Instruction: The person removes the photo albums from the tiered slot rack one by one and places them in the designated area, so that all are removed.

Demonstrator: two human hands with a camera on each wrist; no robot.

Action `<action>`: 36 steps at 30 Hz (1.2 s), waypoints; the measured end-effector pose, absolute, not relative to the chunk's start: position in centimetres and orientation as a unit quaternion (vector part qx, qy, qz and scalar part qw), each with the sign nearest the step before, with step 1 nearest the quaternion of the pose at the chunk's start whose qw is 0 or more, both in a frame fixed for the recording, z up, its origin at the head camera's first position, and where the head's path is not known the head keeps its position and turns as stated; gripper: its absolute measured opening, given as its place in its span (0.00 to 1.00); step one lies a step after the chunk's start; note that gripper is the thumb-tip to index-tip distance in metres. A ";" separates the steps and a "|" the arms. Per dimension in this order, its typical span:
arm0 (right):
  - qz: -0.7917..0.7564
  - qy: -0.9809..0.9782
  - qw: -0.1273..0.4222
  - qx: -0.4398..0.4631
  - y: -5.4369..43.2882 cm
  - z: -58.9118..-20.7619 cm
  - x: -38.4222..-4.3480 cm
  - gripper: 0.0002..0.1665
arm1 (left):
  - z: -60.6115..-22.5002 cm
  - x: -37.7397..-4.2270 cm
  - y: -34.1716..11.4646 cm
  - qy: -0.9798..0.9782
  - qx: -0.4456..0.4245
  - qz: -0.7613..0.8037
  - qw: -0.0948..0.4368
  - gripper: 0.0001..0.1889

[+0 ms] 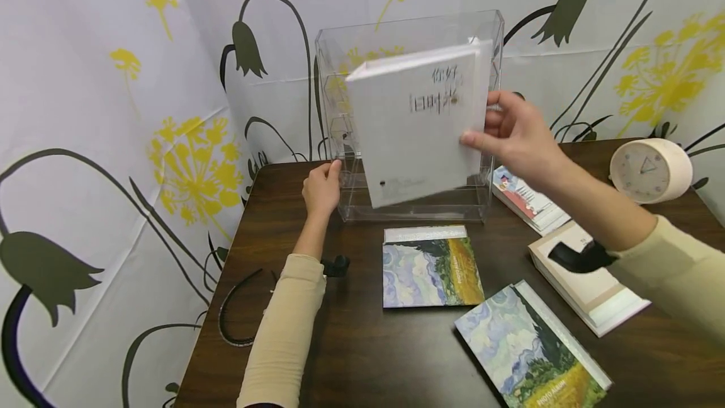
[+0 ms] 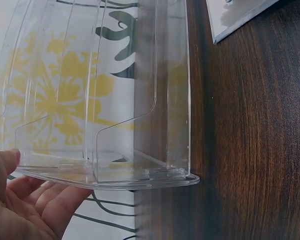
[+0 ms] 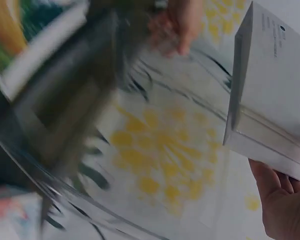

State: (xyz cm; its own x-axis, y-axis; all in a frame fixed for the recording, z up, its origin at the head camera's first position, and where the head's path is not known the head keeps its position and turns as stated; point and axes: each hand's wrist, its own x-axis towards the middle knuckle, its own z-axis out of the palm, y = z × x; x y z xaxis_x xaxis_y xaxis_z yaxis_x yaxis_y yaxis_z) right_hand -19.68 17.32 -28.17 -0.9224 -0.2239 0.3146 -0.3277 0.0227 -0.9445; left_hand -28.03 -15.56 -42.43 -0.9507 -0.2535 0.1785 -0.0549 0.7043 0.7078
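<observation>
Pinched at its right edge between thumb and fingers, a white photo album (image 1: 416,131) with dark lettering is held up by my right hand (image 1: 518,131). It is slightly tilted, in front of a clear plastic tiered rack (image 1: 413,213) standing on the table. The right wrist view also has the album (image 3: 275,75), with the fingers around its lower part. My left hand (image 1: 321,187) grips the rack's left side panel. In the left wrist view, the thumb of this hand (image 2: 35,205) is on one side of the panel and the fingers are on the other.
Two painted-cover photo albums (image 1: 421,272) lie in front of the rack. To the right are a beige-covered album (image 1: 583,269), a book with a colourful cover (image 1: 523,197) and a round clock (image 1: 651,170). A black cable (image 1: 226,320) lies at left; a flower-patterned curtain (image 1: 187,68) hangs behind.
</observation>
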 end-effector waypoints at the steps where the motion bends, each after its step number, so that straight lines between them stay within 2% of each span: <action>1: 0.664 -0.721 0.017 0.199 17.3 -29.4 -19.0 0.20 | -42.5 -28.1 -15.6 -0.914 0.083 -0.375 0.132 0.23; 5: 0.648 -0.725 -0.079 0.221 17.4 -33.7 -16.8 0.22 | -42.5 -28.1 -15.6 -0.914 0.086 -0.376 0.129 0.23; 12: 0.605 -0.712 -0.287 0.213 16.0 -38.9 -13.8 0.22 | -42.3 -28.0 -15.7 -0.916 0.088 -0.375 0.111 0.24; 17: 0.570 -0.701 -0.370 0.218 14.6 -41.1 -12.1 0.19 | -42.2 -28.0 -15.6 -0.914 0.079 -0.384 0.108 0.24; 26: 0.519 -0.699 -0.443 0.214 10.9 -43.1 -10.8 0.16 | -42.0 -27.9 -15.8 -0.913 0.078 -0.385 0.112 0.22; 36: 0.482 -0.715 -0.459 0.215 8.5 -44.8 -10.7 0.15 | -42.0 -27.9 -15.7 -0.911 0.077 -0.388 0.118 0.21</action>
